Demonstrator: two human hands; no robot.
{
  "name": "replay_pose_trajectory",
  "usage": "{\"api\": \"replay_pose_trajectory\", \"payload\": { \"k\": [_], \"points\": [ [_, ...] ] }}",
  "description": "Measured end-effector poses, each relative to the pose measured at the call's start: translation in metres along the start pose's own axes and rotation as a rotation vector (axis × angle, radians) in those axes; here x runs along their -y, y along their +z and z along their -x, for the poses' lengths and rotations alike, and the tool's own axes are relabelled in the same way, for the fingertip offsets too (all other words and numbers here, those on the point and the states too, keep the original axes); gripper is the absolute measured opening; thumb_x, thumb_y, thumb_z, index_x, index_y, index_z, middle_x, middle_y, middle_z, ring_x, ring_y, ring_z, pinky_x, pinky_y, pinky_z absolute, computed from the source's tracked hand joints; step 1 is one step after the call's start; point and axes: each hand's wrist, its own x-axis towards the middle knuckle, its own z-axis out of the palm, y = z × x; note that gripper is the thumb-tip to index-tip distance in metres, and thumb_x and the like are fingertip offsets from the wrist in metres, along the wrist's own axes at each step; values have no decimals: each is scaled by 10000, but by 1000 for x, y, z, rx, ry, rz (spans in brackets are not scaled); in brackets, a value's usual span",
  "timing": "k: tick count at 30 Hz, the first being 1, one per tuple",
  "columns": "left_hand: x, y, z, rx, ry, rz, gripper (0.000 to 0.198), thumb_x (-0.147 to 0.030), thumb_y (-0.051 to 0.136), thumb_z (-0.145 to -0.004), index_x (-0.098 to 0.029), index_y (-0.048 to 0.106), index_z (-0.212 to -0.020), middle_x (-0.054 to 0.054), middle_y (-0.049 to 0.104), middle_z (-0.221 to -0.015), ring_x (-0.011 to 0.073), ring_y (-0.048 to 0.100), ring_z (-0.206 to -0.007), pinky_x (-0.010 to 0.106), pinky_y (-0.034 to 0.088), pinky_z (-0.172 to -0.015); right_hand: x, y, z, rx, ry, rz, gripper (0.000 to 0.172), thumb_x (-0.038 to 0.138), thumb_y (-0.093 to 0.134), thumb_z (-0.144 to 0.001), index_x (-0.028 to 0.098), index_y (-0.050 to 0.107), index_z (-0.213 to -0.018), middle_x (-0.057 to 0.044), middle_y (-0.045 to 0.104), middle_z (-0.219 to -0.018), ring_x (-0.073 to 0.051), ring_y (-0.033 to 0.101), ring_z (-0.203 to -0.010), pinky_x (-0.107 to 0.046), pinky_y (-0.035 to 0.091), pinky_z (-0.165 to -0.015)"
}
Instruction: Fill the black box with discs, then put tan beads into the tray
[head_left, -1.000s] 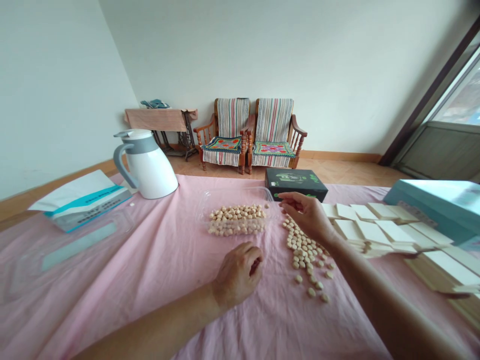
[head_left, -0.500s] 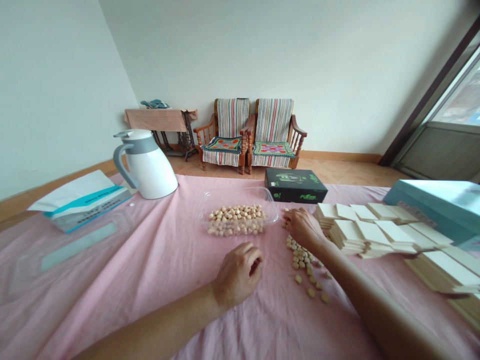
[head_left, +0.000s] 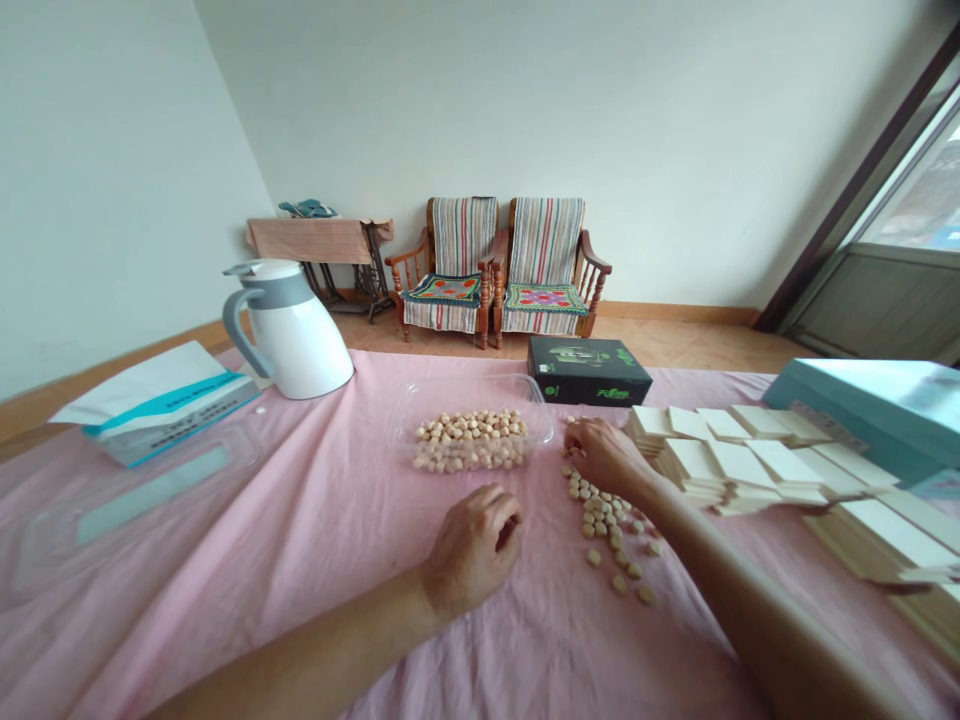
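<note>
My left hand (head_left: 476,550) rests on the pink cloth with its fingers curled into a loose fist; the dark hollow inside hides whatever it may hold. Farther right, my right hand (head_left: 604,455) reaches down with bent fingers pinched at a small round wooden piece (head_left: 576,452), partly hidden by the fingertips. Below that hand, several more loose wooden pieces (head_left: 600,518) lie scattered on the cloth. A clear plastic container (head_left: 405,415) beyond my left hand contains a layer of similar pieces (head_left: 472,428).
Behind my right hand is a black box (head_left: 589,370). Stacks of pale wooden tiles (head_left: 742,460) and a light blue box (head_left: 870,400) stand on the right. To the left are a white jug (head_left: 300,340), a tissue pack (head_left: 165,400) and a clear lid (head_left: 150,490).
The whole view has shifted very slightly. My right hand stays at the far end of the loose pieces with its fingertips slightly shifted; the left hand keeps its place.
</note>
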Motion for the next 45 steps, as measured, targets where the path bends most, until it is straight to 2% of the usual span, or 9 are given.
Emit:
{"api": "replay_pose_trajectory", "payload": {
  "k": [4, 6, 11, 16, 21, 25, 33, 38, 45],
  "points": [
    [-1, -1, 0, -5, 5, 7, 107, -99, 488, -799, -178, 554, -767, 19, 565, -774, 148, 528, -754, 244, 389, -663, -3, -6, -2, -246, 77, -190, 76, 112, 537, -665, 171, 551, -711, -38, 582, -731, -143, 533, -661, -251, 385, -607],
    [-1, -1, 0, -9, 10, 15, 109, -102, 488, -803, -178, 557, -765, 19, 563, -770, 146, 526, -747, 242, 389, -659, 2, -14, -3, -341, 70, -434, 56, 152, 556, -683, 178, 541, -731, -23, 577, -706, -137, 538, -638, -252, 415, -596],
    [-1, -1, 1, -11, 15, 22, 113, -88, 493, -791, -179, 559, -776, 13, 556, -766, 143, 520, -734, 240, 384, -650, 24, -36, -2, -362, -48, -1085, 245, 310, 604, -743, 173, 567, -943, -54, 661, -869, -161, 641, -786, -274, 500, -676],
    [0, 0, 1, -4, 16, 21, 109, -91, 498, -795, -179, 562, -786, 12, 563, -781, 141, 526, -748, 236, 388, -660, 16, -38, 2, -484, 94, -941, 196, 299, 563, -771, 156, 613, -895, -50, 667, -797, -159, 652, -713, -259, 484, -624],
    [-2, -1, 0, -13, 29, 5, 110, -105, 480, -812, -174, 555, -770, 23, 572, -776, 147, 536, -755, 242, 389, -660, -4, -20, 25, -349, 130, -610, 150, 243, 509, -754, 172, 628, -809, -17, 640, -677, -144, 589, -597, -256, 443, -570],
    [-2, -2, -1, -16, 35, -4, 113, -103, 477, -806, -177, 558, -780, 22, 576, -782, 149, 538, -760, 244, 388, -659, -8, 1, 53, -380, 86, -411, 136, 193, 470, -762, 187, 605, -770, -16, 624, -736, -133, 559, -614, -252, 431, -604],
    [-23, -11, -19, 209, 97, 20, 85, -109, 543, -766, -177, 587, -789, 10, 593, -786, 139, 562, -741, 224, 408, -648, -8, 19, 74, -532, 52, -364, 193, 189, 417, -840, 188, 591, -922, -60, 594, -883, -174, 565, -771, -280, 446, -712],
    [-50, 7, -20, 232, 242, 24, 191, -183, 596, -811, -205, 589, -1000, 30, 587, -938, 167, 564, -883, 256, 442, -756, -13, 20, 76, -552, 44, -399, 174, 184, 424, -840, 194, 577, -924, -63, 586, -890, -184, 566, -797, -296, 448, -739],
    [-55, 22, -23, 214, 347, -62, 53, -165, 519, -870, -178, 555, -833, 19, 575, -864, 145, 554, -819, 253, 440, -728, -16, 24, 76, -533, 55, -434, 172, 181, 424, -841, 191, 583, -905, -65, 586, -882, -184, 565, -800, -302, 451, -743]
  ]
}}
